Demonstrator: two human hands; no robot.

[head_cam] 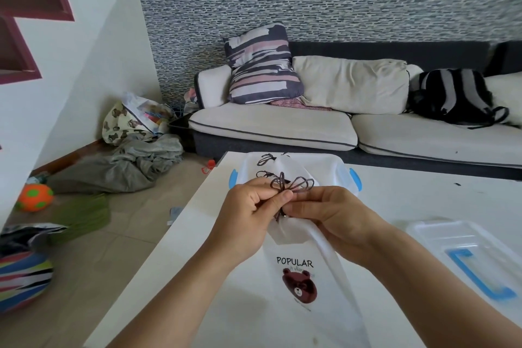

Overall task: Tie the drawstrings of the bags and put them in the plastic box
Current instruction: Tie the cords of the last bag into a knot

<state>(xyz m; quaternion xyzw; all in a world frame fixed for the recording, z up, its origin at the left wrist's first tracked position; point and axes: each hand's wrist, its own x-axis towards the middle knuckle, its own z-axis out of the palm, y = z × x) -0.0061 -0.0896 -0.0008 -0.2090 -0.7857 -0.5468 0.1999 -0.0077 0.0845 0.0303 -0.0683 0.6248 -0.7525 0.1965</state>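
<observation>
Item one, as I see it from my station: a white, thin, soft drawstring bag (305, 285) lying on the white table (409, 195), printed with "POPULAR" above a brown bear face; its neck is gathered and lifted toward both hands. Item two: the dark braided drawstring (293, 186), formed into several rounded loops like a bow, standing just above the fingertips. Left hand (248, 215): fingers curled, thumb and forefinger pinching the cord at the base of the loops. Right hand (324, 212): fingers curled inward, tips pinching the cord and the bunched bag neck, touching the left fingertips. Item three: translucent plastic box (336, 171), rounded rectangular, blue clip latches on either side, sitting at the far edge of the table just behind the hands; inside it I make out pale bags with dark tied cords (267, 159). Item four: matching translucent lid (457, 246) with a blue handle, flat on the table, to the right; beyond the table, a cream cushioned sofa (282, 127) against a mottled grey wall.
</observation>
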